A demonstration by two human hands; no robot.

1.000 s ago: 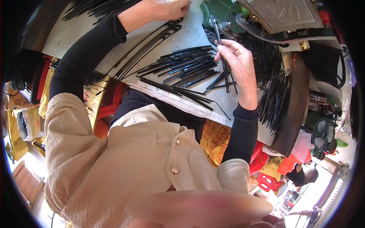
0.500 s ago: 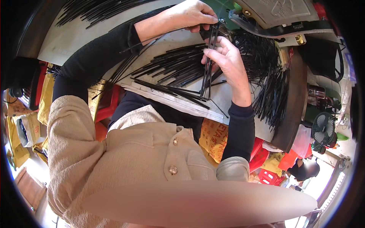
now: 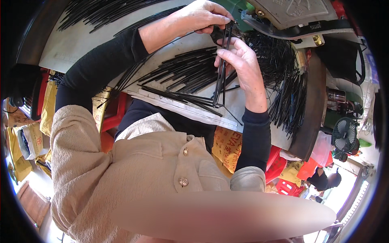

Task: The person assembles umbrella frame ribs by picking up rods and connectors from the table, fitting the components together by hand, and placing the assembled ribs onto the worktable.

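Note:
Thin black strips [image 3: 221, 83] hang from my hands toward the table's near edge, a few lying side by side. My left hand [image 3: 204, 17] pinches their upper ends between thumb and fingers, close beside the machine. Just below it, my right hand [image 3: 242, 60] grips the same strips between its thumb and fingers, palm turned toward the left. Many loose black strips [image 3: 182, 69] are spread on the pale tabletop under and left of my hands. A dense tangle of thin black strips [image 3: 277, 60] lies beyond my right wrist and droops over the right side.
A grey machine head [image 3: 300, 12] with a black curved bar stands at the upper right. More black strips [image 3: 105, 12] lie at the far left of the table. A dark wooden edge [image 3: 310, 117] bounds the right side; a small fan [image 3: 344, 133] stands beyond it.
The upper ends of the strips have shifted slightly under my left fingertips. My right hand has barely moved and keeps hold of them.

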